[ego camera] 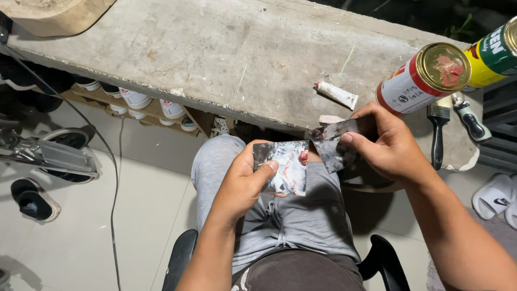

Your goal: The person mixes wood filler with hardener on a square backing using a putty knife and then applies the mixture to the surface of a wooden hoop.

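Two hands hold two smeared metal scrapers edge to edge above the person's lap.

The left hand point(245, 180) is closed on a flat scraper point(283, 167), thumb pressed on its face, fingers behind; the blade carries whitish and red paste. The right hand point(390, 145) pinches a darker blade point(334, 145), thumb on top, and that blade's lower edge meets the first scraper's upper right corner. Just beyond the right hand, on the concrete slab point(226, 59), stands a red and white can point(423, 81) with a gold lid, with a green and yellow can point(493, 54) to its right. A white tube point(336, 94) lies just past the hands. A brush point(437, 126) lies right of the right hand. Left of the left hand, under the slab, a rack holds shoes point(134, 99).
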